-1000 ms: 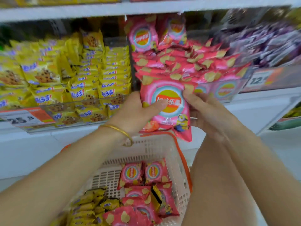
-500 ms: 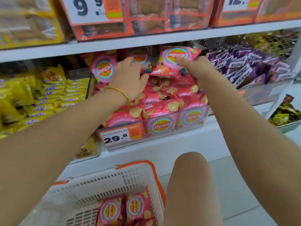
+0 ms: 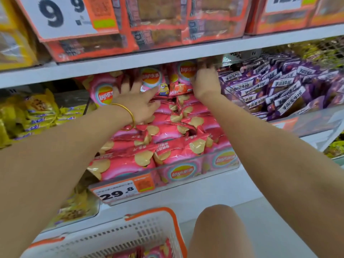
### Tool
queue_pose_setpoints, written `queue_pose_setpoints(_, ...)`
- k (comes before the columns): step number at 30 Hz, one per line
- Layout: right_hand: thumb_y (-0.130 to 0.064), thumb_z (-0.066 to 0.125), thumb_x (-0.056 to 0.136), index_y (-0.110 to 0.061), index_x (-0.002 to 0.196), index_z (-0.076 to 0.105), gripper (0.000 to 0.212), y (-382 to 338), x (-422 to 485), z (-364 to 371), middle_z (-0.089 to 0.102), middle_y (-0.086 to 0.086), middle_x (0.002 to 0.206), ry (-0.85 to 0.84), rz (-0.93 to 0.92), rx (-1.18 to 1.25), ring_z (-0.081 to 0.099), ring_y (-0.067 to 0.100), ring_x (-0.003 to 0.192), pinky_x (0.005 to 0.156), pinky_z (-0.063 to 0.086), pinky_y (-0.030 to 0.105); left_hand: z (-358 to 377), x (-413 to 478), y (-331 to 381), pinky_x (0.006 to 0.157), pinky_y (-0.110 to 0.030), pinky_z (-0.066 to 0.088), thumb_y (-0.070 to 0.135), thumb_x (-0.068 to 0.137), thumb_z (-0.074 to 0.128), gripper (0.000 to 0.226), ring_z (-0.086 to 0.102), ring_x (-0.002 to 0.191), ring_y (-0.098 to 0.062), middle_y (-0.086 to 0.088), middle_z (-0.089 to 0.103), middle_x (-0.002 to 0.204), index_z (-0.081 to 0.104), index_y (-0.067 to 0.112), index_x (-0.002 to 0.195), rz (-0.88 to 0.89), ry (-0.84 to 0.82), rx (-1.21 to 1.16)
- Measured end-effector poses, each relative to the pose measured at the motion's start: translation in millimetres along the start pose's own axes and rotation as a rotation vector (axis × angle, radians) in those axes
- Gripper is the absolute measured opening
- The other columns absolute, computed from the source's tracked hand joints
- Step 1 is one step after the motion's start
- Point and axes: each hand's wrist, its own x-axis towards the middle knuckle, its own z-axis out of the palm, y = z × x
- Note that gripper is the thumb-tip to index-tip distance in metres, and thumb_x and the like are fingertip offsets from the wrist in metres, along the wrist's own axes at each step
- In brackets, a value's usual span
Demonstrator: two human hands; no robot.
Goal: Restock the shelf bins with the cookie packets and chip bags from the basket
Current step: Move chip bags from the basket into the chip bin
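R hand on chip bag — upright.

The chip bag, held a second ago by both hands over the basket, now stands upright at the back of the bin, just under the upper shelf. The left hand has let it go and lies with fingers spread on the other bags. The right hand is at the chip bag's right edge, its fingers blurred.
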Motion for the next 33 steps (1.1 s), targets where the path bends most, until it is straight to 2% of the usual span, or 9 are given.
queue_pose_setpoints(3, -0.007, 0.05, 0.089, -0.008, 0.139, 0.035, 0.051, -10.2, -12.5, -5.8, 0.037, 0.018, 0.141, 0.037, -0.07, -0.217, 0.032, 0.04, 0.13, 0.101, 0.034, 0.045, 6.3, 0.6, -2.3, 0.115, -0.051, 0.006, 0.057, 0.096, 0.028, 0.057, -0.002, 0.144, -0.034, -0.005, -0.004, 0.159, 0.007, 0.048, 0.147, 0.016, 0.022, 0.008)
queue_pose_setpoints(5, -0.004, 0.051, 0.088, -0.012, 0.137, 0.037, 0.052, -20.4, -25.6, -11.4, 0.033, 0.021, 0.14, 0.013, -0.133, -0.221, 0.033, 0.042, 0.127, 0.098, 0.037, 0.049, 8.2, 1.6, -3.3, 0.116, -0.051, 0.005, 0.057, 0.096, 0.028, 0.057, -0.001, 0.144, -0.033, -0.005, -0.004, 0.159, 0.006, 0.047, 0.148, 0.02, 0.022, 0.008)
queue_pose_setpoints(8, -0.008, 0.054, 0.086, -0.015, 0.133, 0.039, 0.05, -28.1, -42.5, -4.7, 0.028, 0.02, 0.139, -0.117, -0.279, -0.213, 0.03, 0.044, 0.128, 0.1, 0.037, 0.049, 9.4, 4.2, -3.6, 0.116, -0.049, 0.005, 0.056, 0.096, 0.027, 0.057, -0.002, 0.145, -0.031, -0.005, -0.005, 0.159, 0.007, 0.046, 0.148, 0.017, 0.023, -0.006)
queue_pose_setpoints(12, -0.013, 0.051, 0.091, -0.019, 0.14, 0.036, 0.052, -24.7, -46.2, 3.0, 0.02, 0.016, 0.144, -0.228, -0.267, -0.214, 0.021, 0.043, 0.133, 0.103, 0.035, 0.049, 11.4, 6.8, -5.2, 0.117, -0.048, 0.001, 0.055, 0.097, 0.026, 0.056, -0.005, 0.145, -0.03, -0.005, -0.008, 0.16, 0.005, 0.046, 0.148, 0.029, 0.02, -0.025)
queue_pose_setpoints(19, -0.017, 0.048, 0.094, -0.025, 0.14, 0.038, 0.048, -25.2, -42.7, -0.8, 0.022, 0.013, 0.142, -0.287, -0.244, -0.247, 0.023, 0.04, 0.133, 0.102, 0.034, 0.05, 8.6, 7.0, -9.8, 0.117, -0.047, 0.0, 0.054, 0.097, 0.026, 0.055, -0.01, 0.145, -0.029, -0.003, -0.011, 0.16, 0.008, 0.046, 0.148, 0.058, 0.039, -0.046)
queue_pose_setpoints(25, -0.016, 0.047, 0.095, -0.022, 0.138, 0.041, 0.044, -24.5, -52.1, -17.9, 0.027, 0.016, 0.139, -0.278, -0.276, -0.23, 0.031, 0.042, 0.126, 0.103, 0.034, 0.054, 1.4, -8.3, -16.8, 0.117, -0.043, 0.008, 0.051, 0.098, 0.03, 0.054, 0.003, 0.144, -0.03, -0.003, 0.004, 0.159, 0.017, 0.039, 0.149, 0.102, 0.084, -0.064)
queue_pose_setpoints(28, -0.014, 0.046, 0.095, -0.017, 0.135, 0.043, 0.04, -33.4, -74.9, -35.6, 0.036, 0.016, 0.134, -0.193, -0.307, -0.197, 0.035, 0.04, 0.124, 0.095, 0.038, 0.051, -3.5, -30.8, -19.9, 0.117, -0.043, 0.011, 0.048, 0.099, 0.033, 0.053, 0.008, 0.142, -0.03, -0.007, 0.009, 0.158, 0.024, 0.032, 0.149, 0.161, 0.115, -0.149)
queue_pose_setpoints(31, -0.011, 0.041, 0.096, -0.013, 0.128, 0.048, 0.033, -47.5, -113.9, -60.1, 0.045, 0.013, 0.127, -0.073, -0.387, -0.188, 0.042, 0.036, 0.118, 0.081, 0.041, 0.042, -8.8, -74.3, -25.6, 0.113, -0.042, 0.017, 0.054, 0.092, 0.025, 0.064, 0.024, 0.137, -0.037, -0.016, 0.025, 0.154, 0.041, 0.02, 0.143, 0.288, 0.256, -0.249)
queue_pose_setpoints(33, -0.009, 0.042, 0.094, -0.013, 0.12, 0.054, 0.028, -58.1, -148.5, -79.7, 0.052, 0.011, 0.118, -0.105, -0.467, -0.094, 0.05, 0.033, 0.11, 0.08, 0.045, 0.038, -11.4, -114.6, -33.1, 0.108, -0.044, 0.028, 0.05, 0.091, 0.026, 0.061, 0.04, 0.128, -0.036, -0.016, 0.041, 0.146, 0.052, 0.015, 0.134, 0.381, 0.398, -0.293)
